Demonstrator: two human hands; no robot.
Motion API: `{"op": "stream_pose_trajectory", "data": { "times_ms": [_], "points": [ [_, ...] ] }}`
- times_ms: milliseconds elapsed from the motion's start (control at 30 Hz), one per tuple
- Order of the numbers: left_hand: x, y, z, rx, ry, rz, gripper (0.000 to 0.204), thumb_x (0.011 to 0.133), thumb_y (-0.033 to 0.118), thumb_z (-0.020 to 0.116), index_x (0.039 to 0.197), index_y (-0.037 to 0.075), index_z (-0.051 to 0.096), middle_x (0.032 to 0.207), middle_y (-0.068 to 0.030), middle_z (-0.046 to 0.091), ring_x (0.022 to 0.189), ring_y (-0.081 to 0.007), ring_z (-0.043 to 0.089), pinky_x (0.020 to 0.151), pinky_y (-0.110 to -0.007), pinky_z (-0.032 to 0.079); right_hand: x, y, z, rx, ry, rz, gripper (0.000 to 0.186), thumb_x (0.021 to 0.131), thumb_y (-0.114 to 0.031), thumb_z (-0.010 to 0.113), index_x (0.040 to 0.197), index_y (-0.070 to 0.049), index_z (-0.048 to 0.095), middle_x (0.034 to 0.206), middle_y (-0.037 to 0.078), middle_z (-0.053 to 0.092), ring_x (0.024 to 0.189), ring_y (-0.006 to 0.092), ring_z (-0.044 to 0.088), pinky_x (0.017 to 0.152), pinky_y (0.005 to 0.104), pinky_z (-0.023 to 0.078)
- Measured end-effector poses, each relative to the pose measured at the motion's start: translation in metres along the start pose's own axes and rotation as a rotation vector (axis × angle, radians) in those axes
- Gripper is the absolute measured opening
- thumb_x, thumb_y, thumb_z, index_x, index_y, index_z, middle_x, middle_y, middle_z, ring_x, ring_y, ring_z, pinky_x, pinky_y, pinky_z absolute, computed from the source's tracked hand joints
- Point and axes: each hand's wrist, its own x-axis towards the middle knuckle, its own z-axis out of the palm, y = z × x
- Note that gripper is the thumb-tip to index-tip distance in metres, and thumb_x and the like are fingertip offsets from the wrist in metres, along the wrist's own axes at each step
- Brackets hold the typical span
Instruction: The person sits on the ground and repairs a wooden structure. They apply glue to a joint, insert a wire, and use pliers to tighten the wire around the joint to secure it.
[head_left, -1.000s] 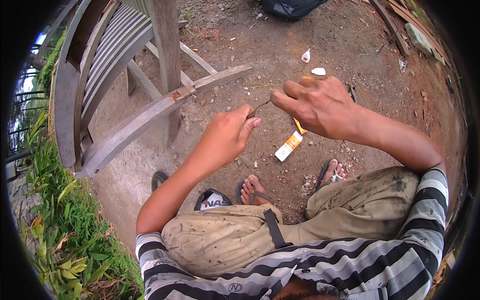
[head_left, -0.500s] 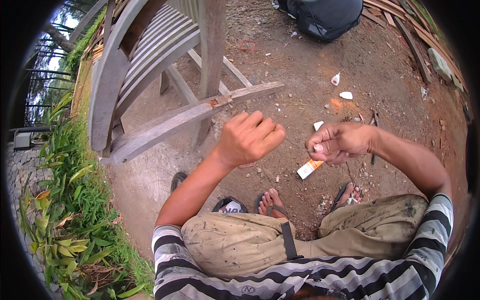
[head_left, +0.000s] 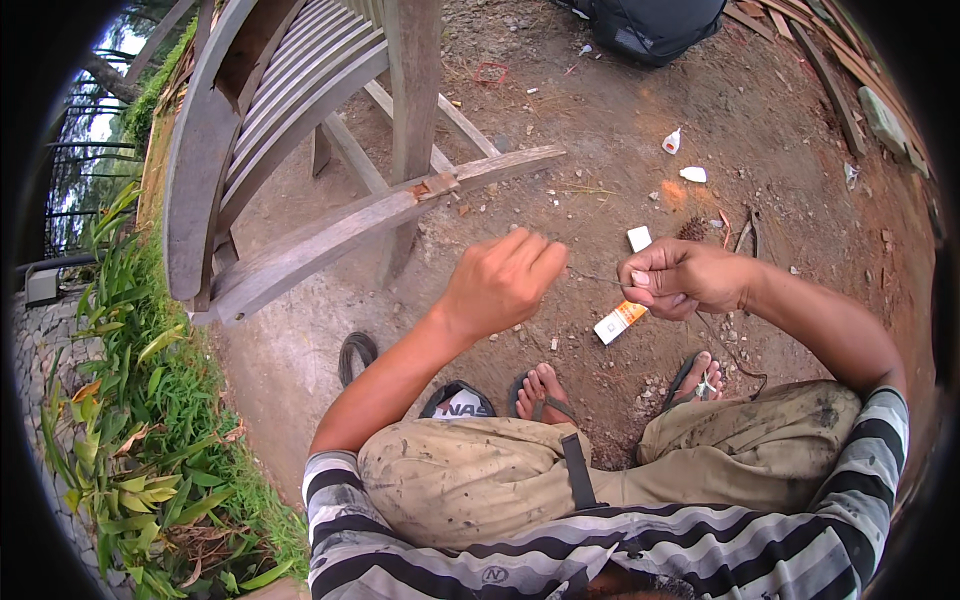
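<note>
A thin dark strand (head_left: 597, 276), wire or cord I cannot tell, runs taut across the short gap between my two hands. My left hand (head_left: 505, 275) is closed in a fist at one end, knuckles up. On the other side my right hand (head_left: 680, 278) pinches it between thumb and fingers. From beneath the right hand a loose length of it curves down toward my right knee. Below and behind the right hand lies an orange and white box (head_left: 618, 322), partly covered by it. A dark coil (head_left: 357, 355) rests on the ground beside my left forearm.
A weathered wooden chair (head_left: 300, 250) with a damaged rail stands at the left. Two small white bottles (head_left: 672, 142) and a white piece (head_left: 639, 238) lie on the dirt. A black bag (head_left: 655, 30) and planks (head_left: 828, 85) are at the far side, plants (head_left: 150, 430) at left.
My hands have shifted slightly, and the left fist has turned. The strand between them now shows clearly, and its loose length swings out farther to the right. The view has moved a little.
</note>
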Motion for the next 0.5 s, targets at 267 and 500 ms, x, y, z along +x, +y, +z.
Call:
{"op": "stream_pose_trajectory", "data": {
  "times_ms": [267, 500],
  "points": [
    [-0.029, -0.03, 0.022, -0.282, 0.012, -0.289, 0.015, 0.082, -0.002, 0.064, 0.091, 0.004, 0.055, 0.077, -0.0144, 0.064, 0.074, -0.0363, 0.067, 0.063, -0.048, 0.053, -0.011, -0.019, 0.002, -0.388, 0.265, -0.037, 0.032, 0.112, -0.029, 0.05, 0.098, -0.004, 0.065, 0.062, -0.01, 0.036, 0.052, 0.0032, 0.031, 0.049, 0.0243, 0.024],
    [-0.021, -0.021, 0.023, -0.16, -0.089, -0.222, 0.004, 0.094, 0.004, 0.064, 0.097, 0.003, 0.062, 0.077, -0.0136, 0.065, 0.076, -0.0361, 0.066, 0.073, -0.042, 0.053, 0.006, 0.024, -0.01, -0.786, 0.391, -0.145, 0.032, 0.111, -0.027, 0.051, 0.09, -0.004, 0.061, 0.066, 0.0, 0.044, 0.064, 0.0134, 0.045, 0.061, 0.0356, 0.04]
  ]
}}
